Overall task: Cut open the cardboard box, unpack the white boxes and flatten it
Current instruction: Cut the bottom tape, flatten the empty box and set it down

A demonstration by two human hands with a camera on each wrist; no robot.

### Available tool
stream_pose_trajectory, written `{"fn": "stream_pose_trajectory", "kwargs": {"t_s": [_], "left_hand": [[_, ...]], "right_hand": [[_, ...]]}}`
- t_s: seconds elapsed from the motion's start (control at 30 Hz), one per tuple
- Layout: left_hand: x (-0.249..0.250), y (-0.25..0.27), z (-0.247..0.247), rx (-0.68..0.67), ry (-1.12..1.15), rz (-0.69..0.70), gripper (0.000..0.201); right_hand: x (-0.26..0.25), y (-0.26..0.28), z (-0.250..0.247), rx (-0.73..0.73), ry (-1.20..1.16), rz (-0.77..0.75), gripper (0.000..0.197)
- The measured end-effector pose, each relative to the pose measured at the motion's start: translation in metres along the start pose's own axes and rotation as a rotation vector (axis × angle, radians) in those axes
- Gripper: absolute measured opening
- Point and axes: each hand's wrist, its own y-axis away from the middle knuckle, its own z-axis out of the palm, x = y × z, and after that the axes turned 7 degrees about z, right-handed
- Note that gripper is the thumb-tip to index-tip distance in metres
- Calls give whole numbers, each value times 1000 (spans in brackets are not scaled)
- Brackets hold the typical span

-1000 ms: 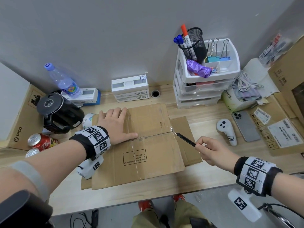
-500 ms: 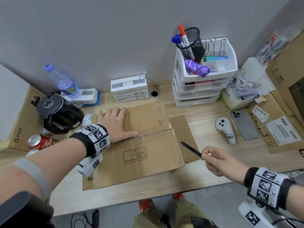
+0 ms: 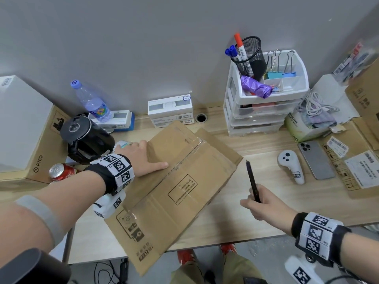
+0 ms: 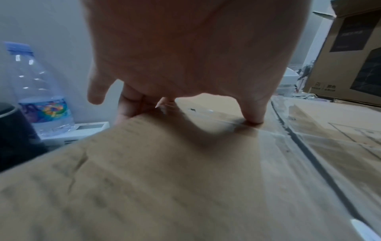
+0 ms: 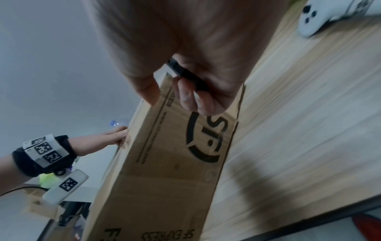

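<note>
The brown cardboard box [image 3: 174, 181] lies collapsed and skewed on the desk [image 3: 256, 218], its near corner hanging over the front edge. My left hand [image 3: 141, 156] grips its far left edge, thumb [image 4: 253, 114] pressed on top and fingers curled round the edge. In the right wrist view the box [image 5: 169, 163] stands tilted up. My right hand [image 3: 258, 203] holds a slim black cutter [image 3: 253, 181] to the right of the box, tip pointing away and clear of the cardboard. Two white boxes [image 3: 171, 110] are stacked at the wall; another [image 3: 119, 119] lies under a bottle.
A black kettle [image 3: 86, 140], water bottle [image 3: 92, 103] and red can [image 3: 61, 172] crowd the left. A white drawer organiser [image 3: 264, 103] stands at the back right. A white controller [image 3: 291, 169] and phone [image 3: 315, 159] lie to the right, with more cardboard boxes [image 3: 365, 93] beyond.
The box has swung counter-clockwise, its near corner now over the desk edge, and my left hand went from flat on top to gripping its edge. My right hand drew the cutter away rightward.
</note>
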Motion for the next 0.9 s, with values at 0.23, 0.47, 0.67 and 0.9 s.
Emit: {"fn": "stream_pose_trajectory", "kwargs": {"t_s": [0.23, 0.47, 0.67, 0.9], "left_hand": [[-2, 16, -1, -110, 140, -150, 130], [6, 29, 3, -268, 445, -149, 97], [8, 45, -6, -423, 588, -203, 75], [-2, 20, -5, 109, 313, 138, 149]], "right_hand": [[-25, -6, 45, -43, 114, -61, 42], [-35, -13, 32, 132, 386, -58, 62], [-43, -12, 5, 345, 451, -35, 50], [-44, -18, -17, 565, 403, 25, 66]]}}
